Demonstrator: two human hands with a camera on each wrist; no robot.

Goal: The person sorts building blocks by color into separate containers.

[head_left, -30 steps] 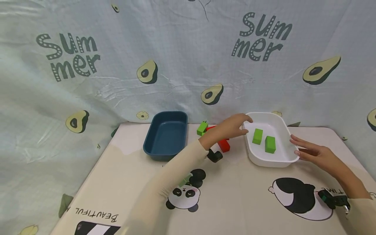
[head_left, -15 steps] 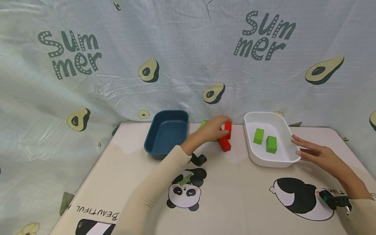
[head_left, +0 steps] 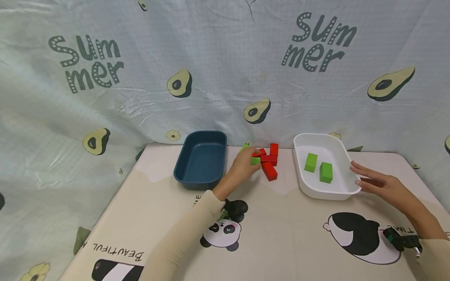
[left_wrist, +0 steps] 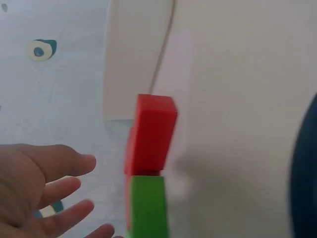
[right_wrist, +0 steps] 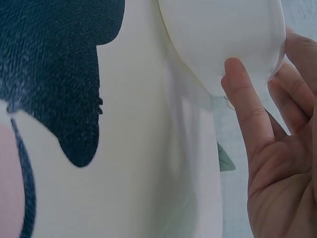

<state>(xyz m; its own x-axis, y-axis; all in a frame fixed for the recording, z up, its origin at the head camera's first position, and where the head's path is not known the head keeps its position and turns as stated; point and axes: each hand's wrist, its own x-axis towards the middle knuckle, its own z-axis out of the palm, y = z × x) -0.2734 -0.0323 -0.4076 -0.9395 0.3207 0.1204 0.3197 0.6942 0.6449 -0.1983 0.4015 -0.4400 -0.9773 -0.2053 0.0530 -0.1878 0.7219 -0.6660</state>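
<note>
My left hand [head_left: 242,162] is over the left side of a small pile of blocks. In the left wrist view its thumb and fingers [left_wrist: 74,163] are spread with nothing between them, beside a green block [left_wrist: 148,206] and a red block [left_wrist: 156,129]. Several red blocks [head_left: 270,171] lie together in the head view; another green block [head_left: 245,146] is partly hidden behind the hand. My right hand [head_left: 383,183] touches the outside of a white bin [head_left: 327,195] with extended fingers, its thumb on the wall [right_wrist: 218,39]. Two green blocks [head_left: 311,162] lie inside that bin.
A dark blue bin [head_left: 200,164] with nothing in it stands left of the pile. The table cover [head_left: 281,234] has panda and other prints. Behind the table hangs a patterned curtain [head_left: 211,58]. A black device [head_left: 400,239] is worn at the right wrist.
My left hand has moved left from the white bin's rim, across the red blocks, to the pile's green block. The right hand has stayed at the bin. The head view has shifted slightly.
</note>
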